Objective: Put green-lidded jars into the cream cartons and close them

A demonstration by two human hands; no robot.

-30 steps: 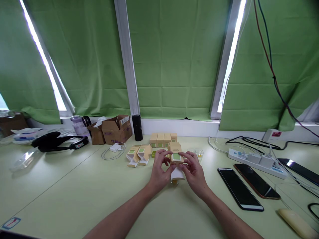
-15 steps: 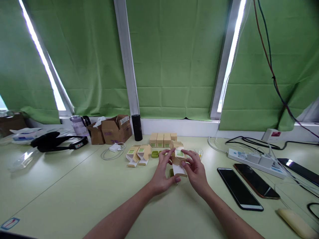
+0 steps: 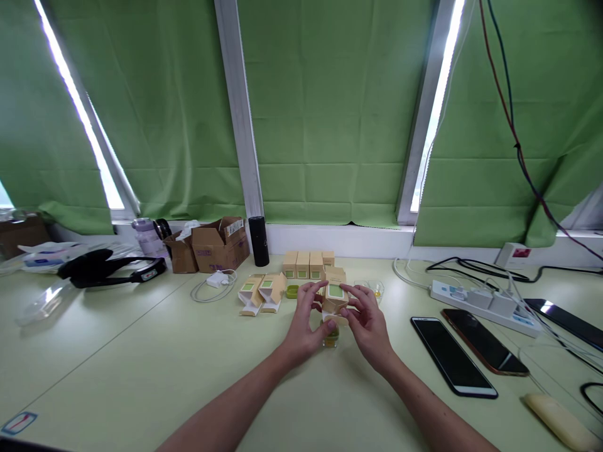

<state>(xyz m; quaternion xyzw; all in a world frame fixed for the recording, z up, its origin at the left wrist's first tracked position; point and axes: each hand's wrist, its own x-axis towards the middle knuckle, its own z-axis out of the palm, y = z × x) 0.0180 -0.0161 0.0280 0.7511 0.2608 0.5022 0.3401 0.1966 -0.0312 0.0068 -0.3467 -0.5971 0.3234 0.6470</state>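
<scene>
Fingers of the left hand (image 3: 301,337) and right hand (image 3: 371,328) grip one small carton (image 3: 335,301) from both sides, over the table (image 3: 141,370). To the right: power strip (image 3: 485,309), phones (image 3: 452,358). Behind, leftward: black cylinder (image 3: 259,242), cardboard box (image 3: 221,246). Left thumb overlaps the jar (image 3: 331,343) just below the carton; right hand partly hides clear pieces (image 3: 378,289). Carton tan, tilted, green label with pale border, lower flap out. Jar small, clear, yellowish near the base. Count: one carton gripped, one jar beneath, two open cartons (image 3: 272,290) at left, at least four row cartons (image 3: 303,265) behind, one green piece (image 3: 292,291), three phones.
</scene>
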